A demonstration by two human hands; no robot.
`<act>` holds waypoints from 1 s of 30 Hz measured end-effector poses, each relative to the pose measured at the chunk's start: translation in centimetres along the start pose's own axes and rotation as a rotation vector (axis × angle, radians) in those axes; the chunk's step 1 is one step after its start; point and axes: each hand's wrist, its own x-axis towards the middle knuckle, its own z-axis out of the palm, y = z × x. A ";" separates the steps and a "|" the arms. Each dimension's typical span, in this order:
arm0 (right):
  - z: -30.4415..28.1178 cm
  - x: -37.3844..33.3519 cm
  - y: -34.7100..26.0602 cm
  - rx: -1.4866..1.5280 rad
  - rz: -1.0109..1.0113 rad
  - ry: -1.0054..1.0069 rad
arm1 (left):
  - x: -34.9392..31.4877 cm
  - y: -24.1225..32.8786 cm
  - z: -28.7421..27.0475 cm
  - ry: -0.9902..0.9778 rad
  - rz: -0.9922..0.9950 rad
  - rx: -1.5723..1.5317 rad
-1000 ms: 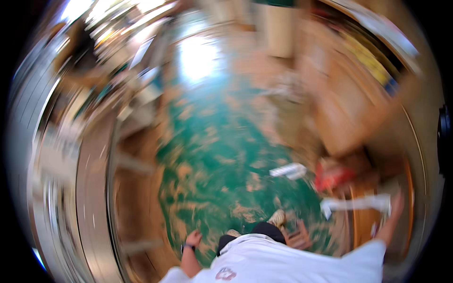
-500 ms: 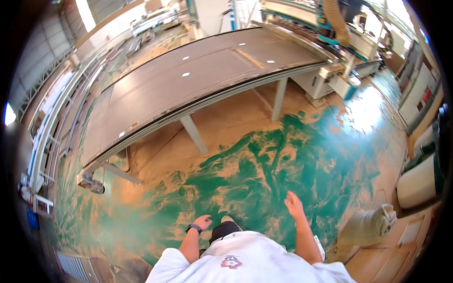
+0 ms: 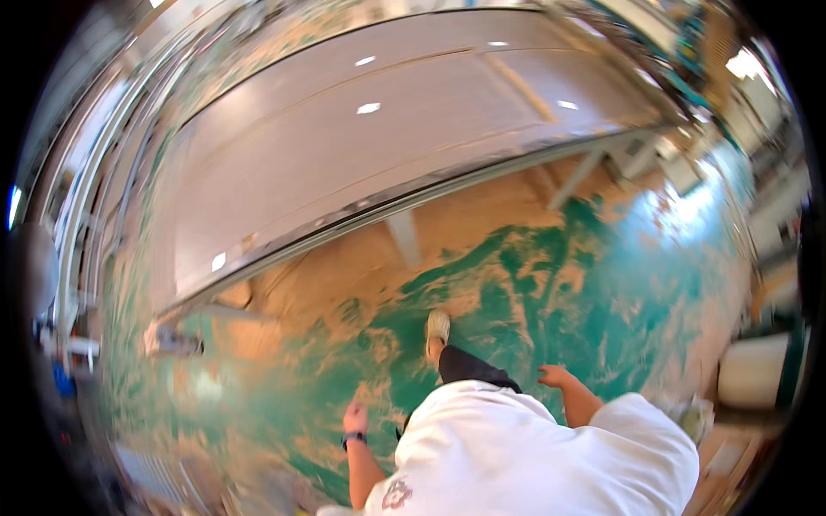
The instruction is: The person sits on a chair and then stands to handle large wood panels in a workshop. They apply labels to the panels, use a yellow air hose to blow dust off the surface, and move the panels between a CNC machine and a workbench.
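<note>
Over dusty green floor (image 3: 284,378), near boards (image 3: 284,163) laid on far table (image 3: 403,239), with left hand (image 3: 355,419) and right hand (image 3: 557,377) slackly half-curled, seemingly empty, further progress unclear.

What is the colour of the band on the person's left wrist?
The wristband is dark, close to black, as the head view shows.

L hand (image 3: 355,419): blurry, detail unclr | shirt (image 3: 525,451): cut by btm edge, hides other ft | machine (image 3: 688,43) top R: blurred, pt cut off
</note>
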 end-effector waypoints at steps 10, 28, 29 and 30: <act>-21.3 19.3 -16.8 0.201 -0.193 0.415 | 15.5 35.7 -4.2 -0.061 0.714 0.253; -19.7 10.6 -3.7 0.617 0.650 0.267 | 19.3 80.5 22.9 -0.577 1.544 0.326; -19.3 9.4 -2.2 0.704 0.690 0.357 | 19.0 82.3 25.2 -0.535 1.534 0.392; -18.9 8.6 -1.1 0.794 0.732 0.454 | 18.7 83.4 26.9 -0.455 1.519 0.474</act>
